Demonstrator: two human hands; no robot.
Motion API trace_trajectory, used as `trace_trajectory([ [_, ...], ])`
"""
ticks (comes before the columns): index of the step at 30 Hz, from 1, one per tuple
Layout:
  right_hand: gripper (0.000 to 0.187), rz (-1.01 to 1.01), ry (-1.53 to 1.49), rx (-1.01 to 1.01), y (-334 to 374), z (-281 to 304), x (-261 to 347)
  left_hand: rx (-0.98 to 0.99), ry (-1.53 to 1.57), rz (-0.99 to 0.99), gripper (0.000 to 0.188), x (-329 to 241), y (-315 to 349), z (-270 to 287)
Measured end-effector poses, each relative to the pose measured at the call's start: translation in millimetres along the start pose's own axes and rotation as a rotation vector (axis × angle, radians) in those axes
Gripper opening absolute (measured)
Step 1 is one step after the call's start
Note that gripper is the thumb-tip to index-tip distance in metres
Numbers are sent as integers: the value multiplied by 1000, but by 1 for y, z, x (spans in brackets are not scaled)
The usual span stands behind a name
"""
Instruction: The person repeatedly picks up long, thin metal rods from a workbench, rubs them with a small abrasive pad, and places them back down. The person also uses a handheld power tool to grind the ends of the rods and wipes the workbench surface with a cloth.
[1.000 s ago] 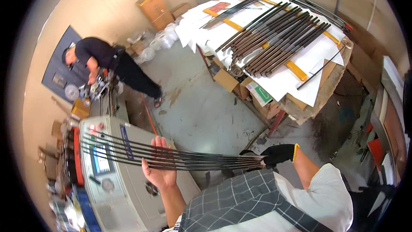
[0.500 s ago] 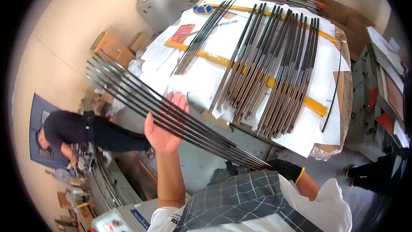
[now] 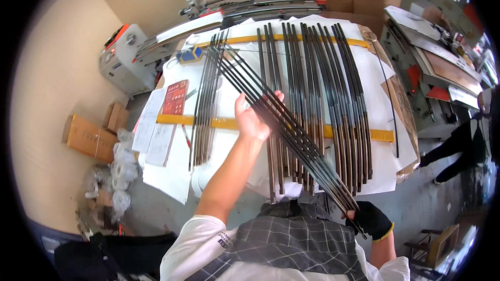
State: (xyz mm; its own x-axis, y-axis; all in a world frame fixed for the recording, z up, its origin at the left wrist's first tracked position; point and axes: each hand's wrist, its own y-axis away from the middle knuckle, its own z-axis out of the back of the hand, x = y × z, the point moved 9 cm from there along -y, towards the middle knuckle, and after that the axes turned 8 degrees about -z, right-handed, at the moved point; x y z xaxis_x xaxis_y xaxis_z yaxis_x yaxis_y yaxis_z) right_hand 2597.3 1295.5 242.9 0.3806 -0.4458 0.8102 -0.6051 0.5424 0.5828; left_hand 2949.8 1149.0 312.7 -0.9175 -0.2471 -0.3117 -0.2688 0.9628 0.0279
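A bundle of long dark rods (image 3: 284, 125) slants above the paper-covered table (image 3: 229, 148), crossing from its far left down to the near right edge. The bare left hand (image 3: 252, 117) cups it from below mid-length, fingers curled; the gloved right hand (image 3: 370, 219) clamps its lower end. More rods (image 3: 323, 99) lie in rows beneath, across a yellow strip (image 3: 224, 123).

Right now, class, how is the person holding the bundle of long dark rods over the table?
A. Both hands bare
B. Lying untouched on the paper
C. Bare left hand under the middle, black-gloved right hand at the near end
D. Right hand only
C: the bare left hand supports the bundle of rods mid-length, while the black-gloved right hand grips its near end.
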Motion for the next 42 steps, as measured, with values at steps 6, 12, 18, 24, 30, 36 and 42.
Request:
trace_trajectory([
  [6,36,219,-77,-104,-85,-79,84,311,-202,105,83,-68,-132,5],
  [12,24,200,-524,235,-167,-199,179,109,-430,-5,90,-149,-231,37],
  [18,25,181,-778,317,-261,-254,166,-156,-636,-247,74,-213,-265,142],
  [24,23,317,222,-42,-262,-236,162,-18,-773,-235,60,-226,-134,102],
  [30,34,269,-432,123,-188,-194,116,242,-1002,-31,53,-213,-27,48],
  [36,43,317,-429,124,-80,-121,73,657,-1311,119,47,-76,33,-48],
  [42,37,383,-543,-400,25,-9,-81,1375,-1459,528,59,165,128,-141],
])
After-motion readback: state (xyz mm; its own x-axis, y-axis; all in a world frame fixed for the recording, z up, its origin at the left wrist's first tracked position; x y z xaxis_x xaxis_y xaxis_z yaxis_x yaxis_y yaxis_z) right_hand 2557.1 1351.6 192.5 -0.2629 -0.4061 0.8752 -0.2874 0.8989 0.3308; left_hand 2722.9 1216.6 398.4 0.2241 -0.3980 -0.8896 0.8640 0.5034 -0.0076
